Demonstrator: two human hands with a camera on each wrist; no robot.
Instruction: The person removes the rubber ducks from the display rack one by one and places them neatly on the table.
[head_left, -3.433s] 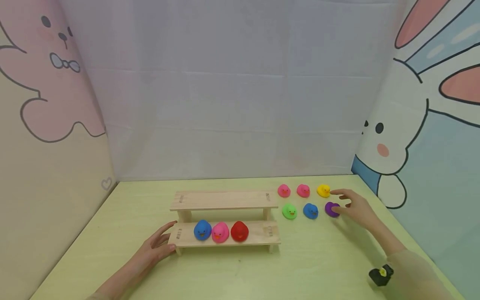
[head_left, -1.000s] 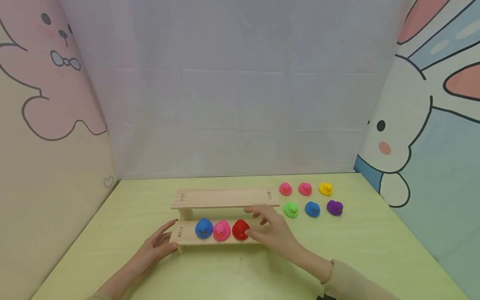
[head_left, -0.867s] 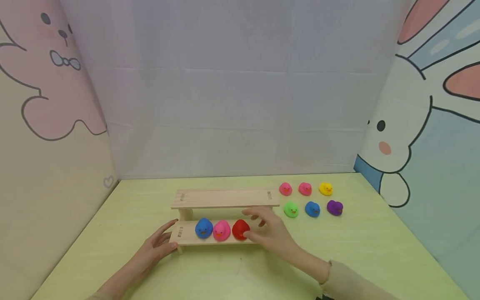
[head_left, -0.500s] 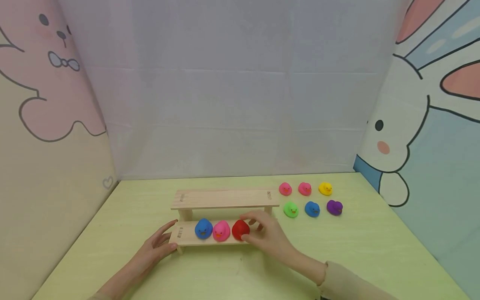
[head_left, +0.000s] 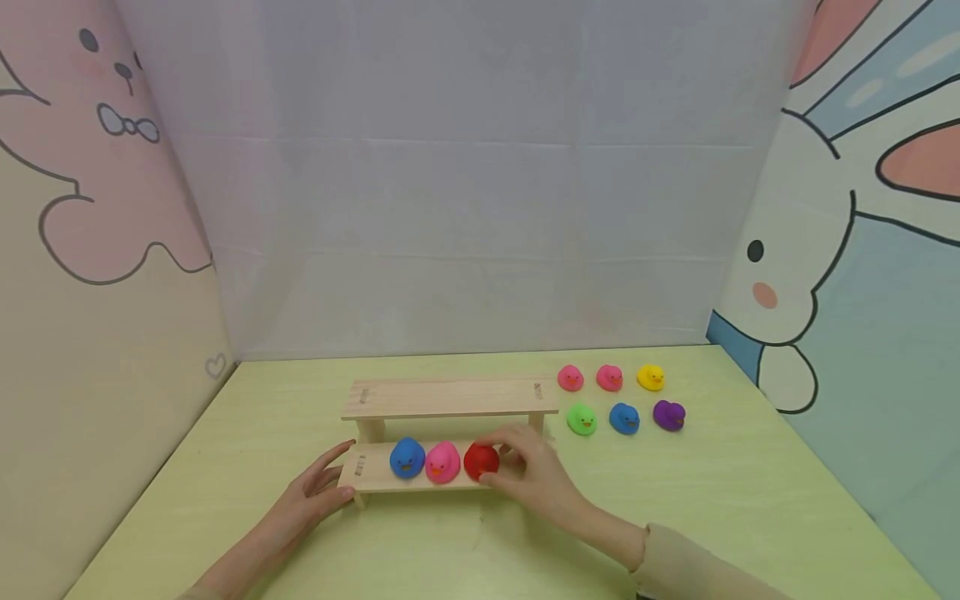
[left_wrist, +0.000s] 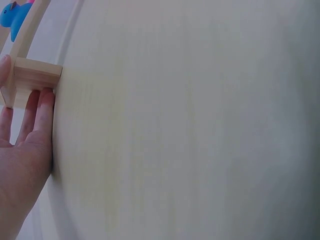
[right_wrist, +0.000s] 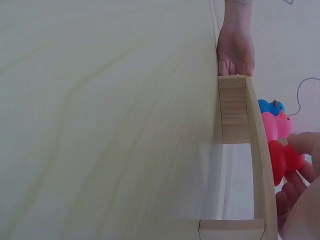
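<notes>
from above, the head view faces forward and down; close, tilted wrist views share the wooden rack (right_wrist: pixel 257 145) and left hand (right_wrist: pixel 235 47).

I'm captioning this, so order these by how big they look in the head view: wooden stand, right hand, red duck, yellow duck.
Wooden stand
Right hand
Red duck, partly covered
Yellow duck, farther from the camera, so its true size against the red one is unsure

Red duck (head_left: pixel 480 462), upright, on lower wooden shelf (head_left: pixel 379 472)
</notes>
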